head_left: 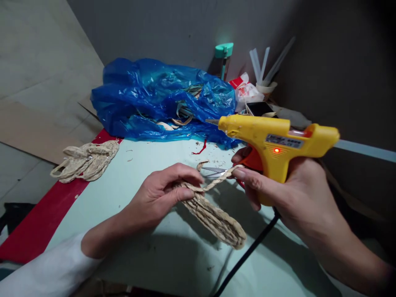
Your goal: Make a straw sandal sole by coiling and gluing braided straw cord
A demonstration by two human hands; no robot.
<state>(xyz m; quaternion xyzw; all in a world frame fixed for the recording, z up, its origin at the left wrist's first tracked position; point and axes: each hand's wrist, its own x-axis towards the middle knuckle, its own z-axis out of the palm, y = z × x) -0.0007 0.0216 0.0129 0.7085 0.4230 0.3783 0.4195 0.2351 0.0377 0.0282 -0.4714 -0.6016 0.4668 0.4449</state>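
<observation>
My left hand [167, 192] pinches a flat oval coil of braided straw cord [219, 220] between thumb and fingers, its rounded end pointing down to the right. From the coil a loose length of twisted cord runs up to my right hand [278, 189], where thumb and finger grip it. That same right hand is wrapped round the handle of a yellow hot glue gun [275, 144], its nozzle pointing left and its red light lit. A clear glue stick [365, 149] sticks out of the gun's rear. Scissors [215, 171] lie behind the cord, their handles partly hidden by my right hand.
A blue plastic bag [133, 99] with straw strips sits at the table's back. Finished-looking braided pieces [86, 161] lie at left on a red strip. A cup holding glue sticks [266, 87], a phone [260, 108] and a green-capped bottle [224, 50] stand behind. A black cable [250, 251] hangs below the gun.
</observation>
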